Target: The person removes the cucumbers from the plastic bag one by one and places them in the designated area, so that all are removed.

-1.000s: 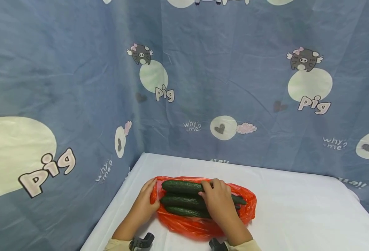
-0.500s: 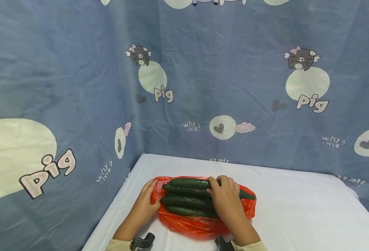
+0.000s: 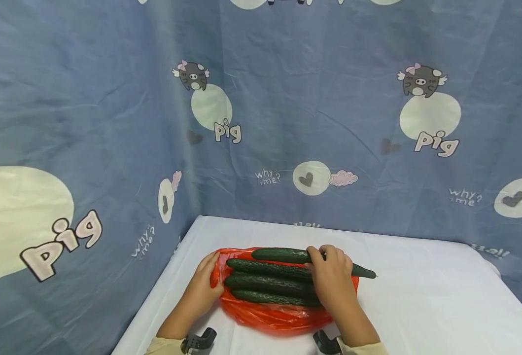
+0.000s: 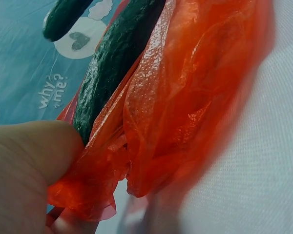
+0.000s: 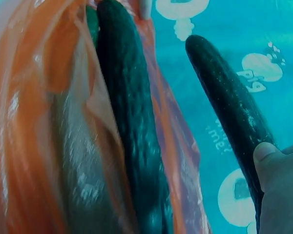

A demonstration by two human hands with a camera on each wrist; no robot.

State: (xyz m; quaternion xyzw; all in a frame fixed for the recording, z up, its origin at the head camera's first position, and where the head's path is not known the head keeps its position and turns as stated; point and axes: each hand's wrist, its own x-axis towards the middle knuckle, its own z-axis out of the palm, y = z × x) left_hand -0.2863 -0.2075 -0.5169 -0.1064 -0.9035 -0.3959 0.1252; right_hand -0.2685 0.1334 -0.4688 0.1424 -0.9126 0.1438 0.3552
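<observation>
A red plastic bag (image 3: 274, 323) lies with its mouth spread wide, and several dark green cucumbers (image 3: 269, 284) are side by side in it. My left hand (image 3: 202, 286) grips the bag's left edge; in the left wrist view, thin red film (image 4: 95, 187) is bunched between thumb and fingers. One cucumber (image 3: 278, 254) is in my right hand (image 3: 335, 281), raised above the far side of the bag, its narrow tip sticking out to the right. The right wrist view shows the thumb (image 5: 266, 151) pressed along this cucumber, apart from the others.
The bag stands on a white-covered table (image 3: 420, 296), which extends to the right. A blue printed curtain (image 3: 354, 123) closes off the back and left sides, close behind the table's far edge.
My right hand has drawn the far cucumber to the right and up, off the others. The cucumbers beneath it show more. My left hand has kept its grip on the bag.
</observation>
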